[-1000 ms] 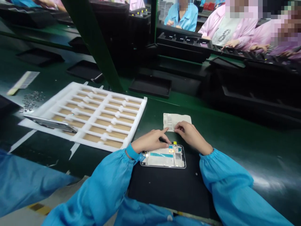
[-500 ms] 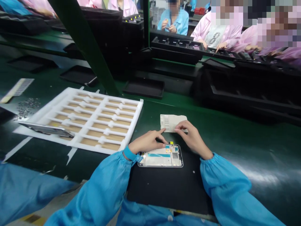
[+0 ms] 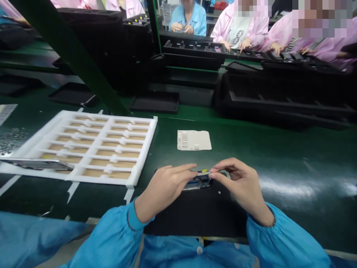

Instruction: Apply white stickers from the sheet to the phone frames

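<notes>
Between hands (image 3: 171, 182) and co-workers (image 3: 192, 23) stretches a green table (image 3: 245, 145).

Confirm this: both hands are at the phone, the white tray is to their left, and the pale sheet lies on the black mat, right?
Not quite: the pale sheet isn't on the black mat; the head view shows it on the green table, beyond the mat. The left hand and right hand are at the phone, with the white tray to their left.

Shows white on the rectangular foam tray (image 3: 144, 150), off-white with stripes at left on the thin flat sheet (image 3: 197, 140), plain blue on the cloth sleeves (image 3: 111, 235), yellow on the small tab (image 3: 205, 171).
</notes>
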Tool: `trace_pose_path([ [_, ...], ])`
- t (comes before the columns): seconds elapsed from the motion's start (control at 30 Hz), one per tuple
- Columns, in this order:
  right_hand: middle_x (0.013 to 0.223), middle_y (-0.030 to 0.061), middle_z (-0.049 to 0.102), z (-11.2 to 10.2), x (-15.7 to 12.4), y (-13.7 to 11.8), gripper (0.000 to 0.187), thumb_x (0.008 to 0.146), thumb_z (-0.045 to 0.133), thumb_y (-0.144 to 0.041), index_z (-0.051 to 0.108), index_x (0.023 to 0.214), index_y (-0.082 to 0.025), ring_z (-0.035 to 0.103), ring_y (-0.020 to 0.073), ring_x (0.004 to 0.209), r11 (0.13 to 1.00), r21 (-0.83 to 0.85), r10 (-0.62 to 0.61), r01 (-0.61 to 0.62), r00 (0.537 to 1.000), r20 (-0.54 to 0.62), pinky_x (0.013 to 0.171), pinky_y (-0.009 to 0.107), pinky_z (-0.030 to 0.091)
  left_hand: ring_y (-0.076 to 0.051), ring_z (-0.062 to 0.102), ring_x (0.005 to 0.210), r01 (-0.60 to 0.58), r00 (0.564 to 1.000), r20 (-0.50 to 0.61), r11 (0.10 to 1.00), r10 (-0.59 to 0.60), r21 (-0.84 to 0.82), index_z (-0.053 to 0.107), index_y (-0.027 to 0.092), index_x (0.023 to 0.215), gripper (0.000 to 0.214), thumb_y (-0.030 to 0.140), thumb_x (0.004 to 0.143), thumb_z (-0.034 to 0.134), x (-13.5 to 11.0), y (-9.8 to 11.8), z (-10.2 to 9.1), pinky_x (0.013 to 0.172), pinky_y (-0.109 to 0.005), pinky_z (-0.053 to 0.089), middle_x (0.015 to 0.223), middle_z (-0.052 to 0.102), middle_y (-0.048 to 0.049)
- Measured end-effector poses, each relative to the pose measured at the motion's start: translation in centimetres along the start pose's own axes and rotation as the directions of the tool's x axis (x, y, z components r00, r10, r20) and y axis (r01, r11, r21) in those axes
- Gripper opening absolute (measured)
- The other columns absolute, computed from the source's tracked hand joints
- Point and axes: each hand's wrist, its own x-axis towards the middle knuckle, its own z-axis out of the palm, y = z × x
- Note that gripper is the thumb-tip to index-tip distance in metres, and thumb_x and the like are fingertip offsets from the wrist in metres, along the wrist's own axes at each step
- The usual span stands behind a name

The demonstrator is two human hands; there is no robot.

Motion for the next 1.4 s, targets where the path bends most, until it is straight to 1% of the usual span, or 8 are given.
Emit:
trace_pose_path([
  [0.1, 0.080, 0.0008, 0.072, -0.2, -1.3, -0.9, 0.010, 0.079, 0.077, -0.020, 0.070, 0.086, -0.023, 0.070, 0.0167, 0.076, 0.995, -0.096, -0.023, 0.026, 0.999, 0.031, 0.070, 0.028, 0.059, -0.018, 0.073, 0.092, -0.098, 0.992, -0.081, 0.994, 0.102, 0.052, 0.065, 0.020, 0.111, 0.022, 0.012, 0.098, 0.049, -0.5, 1.2, 0.7, 0.067, -0.028, 0.049, 0.109, 0.075, -0.0015],
  [0.2, 0.082, 0.0005, 0.072, 0.1, -2.0, -1.2, 0.009, 0.081, 0.075, -0.018, 0.070, 0.085, -0.023, 0.069, 0.0162, 0.077, 0.983, -0.174, -0.035, 0.050, 0.996, 0.086, 0.070, 0.027, 0.058, -0.015, 0.073, 0.084, -0.099, 0.987, -0.120, 0.994, 0.103, 0.035, 0.063, 0.019, 0.108, 0.015, 0.014, 0.097, 0.053, -1.2, 1.5, 0.9, 0.069, -0.028, 0.048, 0.101, 0.076, -0.0004],
  [0.37, 0.085, 0.0009, 0.070, 1.0, -2.2, -1.3, 0.008, 0.083, 0.073, -0.017, 0.069, 0.087, -0.024, 0.066, 0.0168, 0.081, 0.970, -0.233, -0.029, 0.061, 0.990, 0.138, 0.071, 0.028, 0.056, -0.014, 0.072, 0.090, -0.066, 0.983, -0.170, 0.998, 0.061, -0.022, 0.061, 0.019, 0.111, 0.015, 0.017, 0.096, 0.059, -2.6, 1.4, 0.8, 0.077, -0.027, 0.049, 0.105, 0.074, -0.0001],
  [0.5, 0.089, 0.0005, 0.069, 1.5, -2.2, -1.6, 0.009, 0.085, 0.071, -0.016, 0.068, 0.089, -0.024, 0.064, 0.0170, 0.088, 0.958, -0.284, 0.023, 0.037, 0.979, 0.204, 0.077, 0.030, 0.054, -0.012, 0.072, 0.091, -0.065, 0.977, -0.211, 0.992, 0.041, -0.108, 0.062, 0.020, 0.110, 0.016, 0.014, 0.095, 0.060, -3.2, 1.4, 1.1, 0.076, -0.025, 0.049, 0.103, 0.075, 0.0022],
  [0.7, 0.089, -0.0023, 0.068, 1.2, -2.4, -2.0, 0.011, 0.087, 0.067, -0.014, 0.066, 0.091, -0.025, 0.063, 0.0136, 0.083, 0.935, -0.353, 0.061, 0.035, 0.964, 0.258, 0.073, 0.026, 0.051, -0.012, 0.072, 0.092, -0.072, 0.977, -0.210, 0.985, 0.038, -0.160, 0.063, 0.020, 0.106, 0.016, 0.010, 0.094, 0.060, -3.4, 1.3, 1.4, 0.074, -0.025, 0.048, 0.102, 0.075, 0.0034],
  [1.07, 0.088, -0.0047, 0.067, 1.6, -2.2, -2.9, 0.017, 0.087, 0.067, -0.012, 0.066, 0.095, -0.027, 0.063, 0.0101, 0.082, 0.880, -0.453, 0.001, 0.142, 0.953, 0.302, 0.073, 0.021, 0.049, -0.011, 0.072, 0.092, -0.096, 0.972, -0.231, 0.980, 0.055, -0.172, 0.063, 0.018, 0.103, 0.014, 0.009, 0.094, 0.059, -3.5, 1.1, 1.6, 0.075, -0.024, 0.047, 0.102, 0.075, 0.0029],
  [1.3, 0.088, -0.0041, 0.068, 1.4, -2.3, -2.8, 0.014, 0.087, 0.068, -0.015, 0.068, 0.095, -0.027, 0.063, 0.0105, 0.080, 0.899, -0.426, 0.033, 0.097, 0.957, 0.288, 0.073, 0.021, 0.051, -0.012, 0.071, 0.094, -0.092, 0.974, -0.219, 0.980, 0.052, -0.176, 0.063, 0.019, 0.104, 0.014, 0.010, 0.096, 0.057, -3.5, 1.1, 1.7, 0.077, -0.024, 0.047, 0.105, 0.075, 0.0023],
  [1.4, 0.086, -0.0035, 0.070, 1.4, -2.2, -2.7, 0.009, 0.086, 0.070, -0.019, 0.070, 0.090, -0.027, 0.065, 0.0113, 0.079, 0.931, -0.366, 0.093, 0.012, 0.959, 0.268, 0.071, 0.021, 0.052, -0.012, 0.071, 0.093, -0.101, 0.971, -0.230, 0.979, 0.058, -0.178, 0.063, 0.019, 0.103, 0.012, 0.012, 0.095, 0.057, -3.6, 1.1, 1.7, 0.078, -0.024, 0.048, 0.104, 0.075, 0.0021],
])
